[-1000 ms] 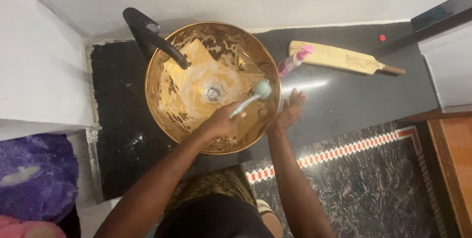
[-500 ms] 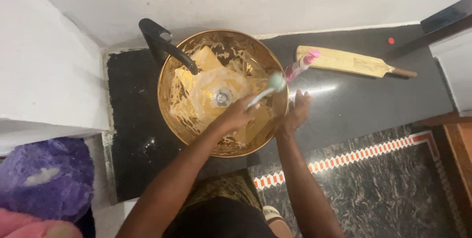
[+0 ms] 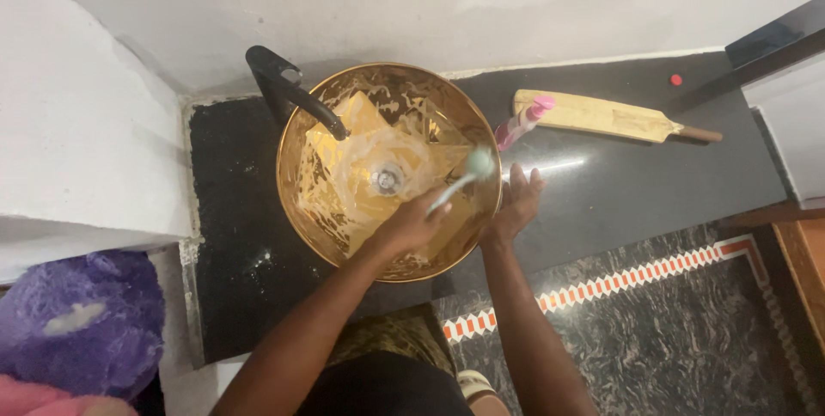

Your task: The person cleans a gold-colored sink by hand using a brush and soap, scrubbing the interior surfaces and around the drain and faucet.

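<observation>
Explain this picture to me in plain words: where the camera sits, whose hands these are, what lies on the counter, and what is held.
The camera sits on the person's head and looks straight down. The left hand grips a pale green brush inside a soapy gold basin under a black tap. The right hand rests open against the basin's outer rim, holding nothing. On the dark counter lie a wooden bat and a pink-capped bottle. Something fluffy and purple sits lower left.
</observation>
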